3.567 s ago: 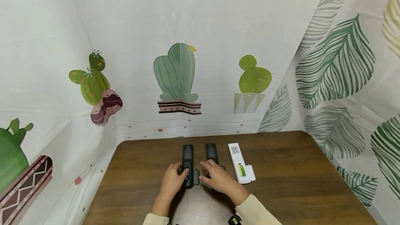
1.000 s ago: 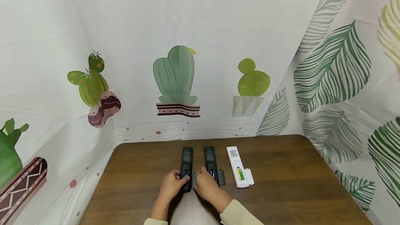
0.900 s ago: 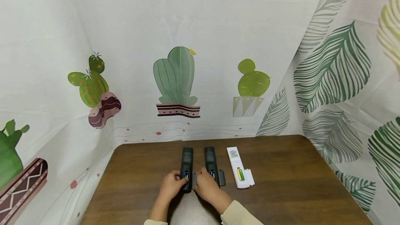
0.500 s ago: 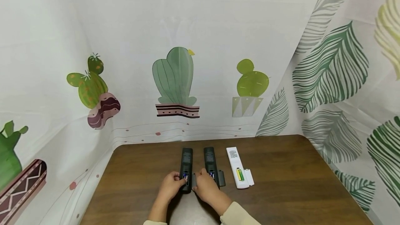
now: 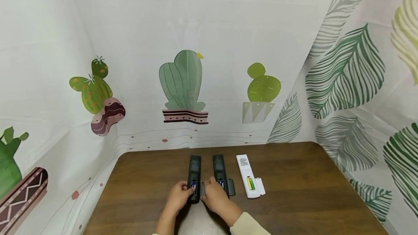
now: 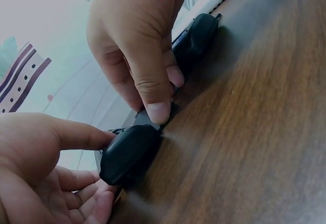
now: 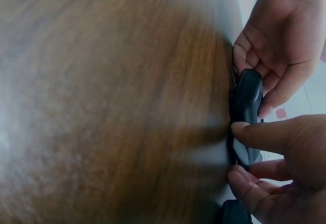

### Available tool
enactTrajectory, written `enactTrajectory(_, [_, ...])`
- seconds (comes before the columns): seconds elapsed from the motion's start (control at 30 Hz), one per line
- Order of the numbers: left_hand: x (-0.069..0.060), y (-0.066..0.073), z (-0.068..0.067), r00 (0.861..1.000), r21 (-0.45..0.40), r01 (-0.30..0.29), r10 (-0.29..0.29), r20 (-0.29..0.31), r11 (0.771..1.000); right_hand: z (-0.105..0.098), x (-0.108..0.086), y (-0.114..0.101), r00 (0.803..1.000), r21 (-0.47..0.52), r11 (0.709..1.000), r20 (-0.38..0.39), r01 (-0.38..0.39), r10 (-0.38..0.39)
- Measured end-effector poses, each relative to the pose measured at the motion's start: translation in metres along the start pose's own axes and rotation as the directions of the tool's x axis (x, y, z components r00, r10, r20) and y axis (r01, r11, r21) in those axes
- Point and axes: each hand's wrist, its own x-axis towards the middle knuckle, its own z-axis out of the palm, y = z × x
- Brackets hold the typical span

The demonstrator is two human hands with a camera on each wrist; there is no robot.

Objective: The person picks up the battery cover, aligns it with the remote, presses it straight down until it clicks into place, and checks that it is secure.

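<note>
A black remote control point(image 5: 195, 168) lies back side up on the table, its battery compartment uncovered and blue batteries showing inside. My left hand point(image 5: 177, 196) grips its near end, fingers along the left side and thumb by the batteries; in the left wrist view the thumb rests on the remote's edge. On the right side of that remote, my right hand point(image 5: 215, 195) pinches a dark grey battery cover point(image 5: 202, 189) between thumb and fingers. This pinch shows in the right wrist view beside the remote point(image 7: 247, 91). My right hand partly hides a second black remote point(image 5: 219, 164), also uncovered.
The second remote's grey cover point(image 5: 231, 187) lies at its right. Further right is a white remote point(image 5: 245, 171) with green-yellow batteries in its compartment, its white cover point(image 5: 260, 186) alongside. A printed cloth point(image 5: 222, 82) hangs behind the brown wooden table point(image 5: 294, 191).
Since the earliest frame my right hand has left its place over the second remote, moved slightly left and taken hold of the first remote's cover. Both hands barely move over the last second.
</note>
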Motion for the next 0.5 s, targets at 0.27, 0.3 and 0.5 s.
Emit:
enactTrajectory(0.27, [-0.0039, 0.0010, 0.0001, 0.999, -0.074, 0.022, -0.020, 0.028, 0.997, -0.0003, -0.0008, -0.0002, 1.000, 0.044, 0.999, -0.012, -0.002, 0.002])
enactTrajectory(0.3, [-0.0043, 0.0013, 0.0003, 0.999, -0.087, 0.024, -0.022, 0.029, 0.996, 0.0000, -0.0008, 0.0000, 1.000, 0.045, 0.999, -0.017, 0.001, 0.000])
enactTrajectory(0.5, [-0.0059, 0.0006, 0.0001, 0.998, -0.146, 0.023, -0.015, 0.057, 0.989, 0.0009, -0.0005, 0.0005, 1.000, 0.046, 0.999, -0.028, 0.008, -0.007])
